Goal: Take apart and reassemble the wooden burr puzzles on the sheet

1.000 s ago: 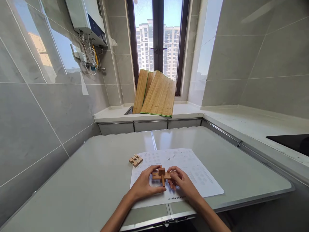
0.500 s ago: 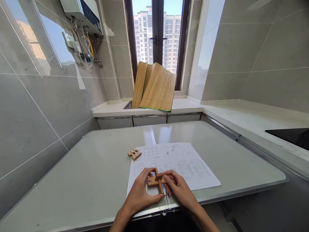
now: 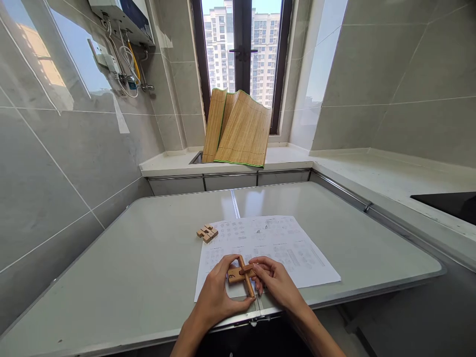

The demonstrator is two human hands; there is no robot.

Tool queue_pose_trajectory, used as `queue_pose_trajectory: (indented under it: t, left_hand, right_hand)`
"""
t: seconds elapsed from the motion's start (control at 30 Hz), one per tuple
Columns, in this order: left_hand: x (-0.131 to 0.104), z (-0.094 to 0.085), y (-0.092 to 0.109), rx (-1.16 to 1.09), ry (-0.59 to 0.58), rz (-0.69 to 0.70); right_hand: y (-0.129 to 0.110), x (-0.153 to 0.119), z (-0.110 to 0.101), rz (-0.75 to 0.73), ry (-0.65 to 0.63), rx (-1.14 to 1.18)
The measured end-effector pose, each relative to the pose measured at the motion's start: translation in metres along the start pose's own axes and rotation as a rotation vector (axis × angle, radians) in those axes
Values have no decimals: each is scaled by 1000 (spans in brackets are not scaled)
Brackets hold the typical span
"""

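Crossed wooden pieces (image 3: 235, 275) were between our two hands, over the near edge of a printed white sheet (image 3: 256, 238) and close to the front of the pale tabletop (image 3: 122, 277). Our left hand (image 3: 214, 292) grasped them by a slender rod (image 3: 248, 285), the thumb at its near end and the index finger at its far end, with an open curve between the two. Our right hand (image 3: 278, 283) pinched the other side, thumb and fingers gathered about the crossing, where they covered part of the wood. We saw dark markings on the left end of the flat piece that the rod crossed. We could not tell whether any of it touched the paper.

Beyond our left hand, a cluster of small notched blocks (image 3: 207, 233) lay at the sheet's far left corner, partly on the paper. A metal seam divided the tabletop and ran under the sheet. At the back, a folded bamboo mat (image 3: 245, 131) with green edging leaned before the window (image 3: 242, 74), on a white ledge (image 3: 167, 166).
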State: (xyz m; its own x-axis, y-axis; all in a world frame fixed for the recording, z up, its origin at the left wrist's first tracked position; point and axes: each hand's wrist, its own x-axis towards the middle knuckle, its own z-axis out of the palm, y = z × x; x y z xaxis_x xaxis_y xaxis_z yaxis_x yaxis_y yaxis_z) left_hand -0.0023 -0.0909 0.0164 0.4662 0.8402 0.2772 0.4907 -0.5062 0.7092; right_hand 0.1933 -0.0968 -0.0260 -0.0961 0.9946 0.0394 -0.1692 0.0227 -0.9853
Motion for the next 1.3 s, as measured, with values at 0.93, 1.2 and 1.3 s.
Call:
queue_pose_trajectory:
  t: [0.93, 1.2, 1.3]
  left_hand:
    - [-15, 1, -1, -85, 125, 124]
    - [-14, 5, -7, -35, 158, 214]
    - [-14, 7, -10, 70, 210, 258]
  right_hand:
    - [-32, -6, -2, 5, -251, -136]
    - [-31, -13, -2, -12, -214, -202]
    - [-34, -18, -2, -97, -18, -287]
